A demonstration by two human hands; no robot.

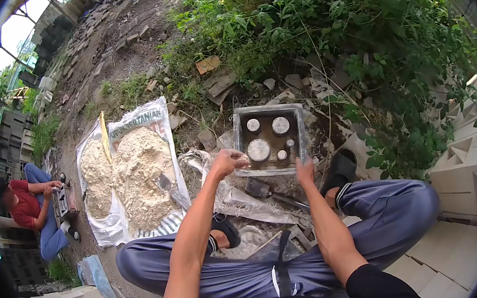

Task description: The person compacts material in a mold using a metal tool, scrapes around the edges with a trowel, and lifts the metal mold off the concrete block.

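Surface: bare, littered ground (206, 139), outdoors. Nearest, my crossed legs. Square mould (304, 136) in front of them, five round discs inside. My left hand (232, 162), at its left rim: fingers curled together, contents unclear. My right hand (305, 172), at its near right corner: grip cannot be told. Shovel (258, 188) just nearer. Left: pale powder (143, 170) on sacks. Beyond: green plants (295, 21); far left, a seated person (26, 203).

Weeds (306, 19) grow along the ground's (124, 56) far edge. Near its left edge, I see a person (25, 200); right, pale blocks (475, 185).
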